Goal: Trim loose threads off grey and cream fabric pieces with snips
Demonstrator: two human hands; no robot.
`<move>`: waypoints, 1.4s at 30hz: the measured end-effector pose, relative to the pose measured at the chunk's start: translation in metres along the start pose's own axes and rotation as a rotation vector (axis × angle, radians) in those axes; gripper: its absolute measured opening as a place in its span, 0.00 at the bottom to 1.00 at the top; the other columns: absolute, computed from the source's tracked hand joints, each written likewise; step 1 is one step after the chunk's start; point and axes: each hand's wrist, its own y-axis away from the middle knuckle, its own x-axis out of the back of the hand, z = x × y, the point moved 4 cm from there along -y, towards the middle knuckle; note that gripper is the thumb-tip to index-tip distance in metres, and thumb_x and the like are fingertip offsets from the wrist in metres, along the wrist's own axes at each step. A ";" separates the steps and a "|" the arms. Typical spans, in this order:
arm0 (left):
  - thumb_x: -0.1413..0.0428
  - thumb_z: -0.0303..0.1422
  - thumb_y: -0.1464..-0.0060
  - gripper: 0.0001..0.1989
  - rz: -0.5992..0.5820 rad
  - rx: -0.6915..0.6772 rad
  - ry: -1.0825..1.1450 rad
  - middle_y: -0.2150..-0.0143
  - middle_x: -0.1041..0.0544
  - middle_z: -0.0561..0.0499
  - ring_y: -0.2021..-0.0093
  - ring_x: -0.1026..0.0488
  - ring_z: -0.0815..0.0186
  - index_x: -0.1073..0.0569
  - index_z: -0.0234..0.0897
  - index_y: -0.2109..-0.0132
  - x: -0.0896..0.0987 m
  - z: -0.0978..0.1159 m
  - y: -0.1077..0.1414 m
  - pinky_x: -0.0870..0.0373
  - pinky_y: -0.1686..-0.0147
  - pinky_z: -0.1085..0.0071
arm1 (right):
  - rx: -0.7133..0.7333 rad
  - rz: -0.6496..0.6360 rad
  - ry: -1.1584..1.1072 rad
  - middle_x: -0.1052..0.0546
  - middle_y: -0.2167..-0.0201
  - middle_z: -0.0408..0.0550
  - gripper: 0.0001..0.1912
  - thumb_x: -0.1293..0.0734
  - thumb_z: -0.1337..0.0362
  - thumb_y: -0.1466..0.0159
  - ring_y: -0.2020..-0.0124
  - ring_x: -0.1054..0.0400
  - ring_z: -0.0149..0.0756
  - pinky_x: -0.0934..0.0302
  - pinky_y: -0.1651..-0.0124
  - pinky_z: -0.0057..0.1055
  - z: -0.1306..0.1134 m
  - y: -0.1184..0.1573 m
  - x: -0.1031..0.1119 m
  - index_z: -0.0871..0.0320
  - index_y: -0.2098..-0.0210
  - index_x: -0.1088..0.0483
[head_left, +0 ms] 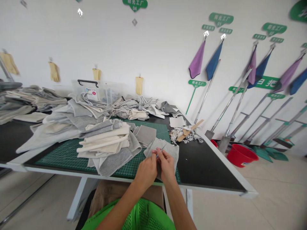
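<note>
My left hand and my right hand meet over a light grey cloth piece near the table's front edge. Fingertips of both are pinched together around something small, with a hint of blue at the left fingertips; it is too small to name. Part of the cloth is hidden behind the hands. Just left of it lies a flat, darker grey cloth piece. Further left, a stack of cream and grey folded cloths rests on the green cutting mat.
Cloth heaps line the table's back, beside a clear lidded box. Right of the mat, white scraps lie with a wooden strip. A red bucket stands on the floor beyond the table's right edge.
</note>
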 end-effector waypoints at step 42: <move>0.60 0.27 0.39 0.10 0.003 0.016 -0.040 0.65 0.25 0.46 0.64 0.26 0.60 0.37 0.34 0.54 0.000 -0.001 0.001 0.33 0.66 0.68 | 0.004 -0.013 0.035 0.21 0.68 0.48 0.18 0.29 0.54 0.47 0.80 0.40 0.24 0.45 0.76 0.23 0.004 0.000 -0.001 0.60 0.63 0.26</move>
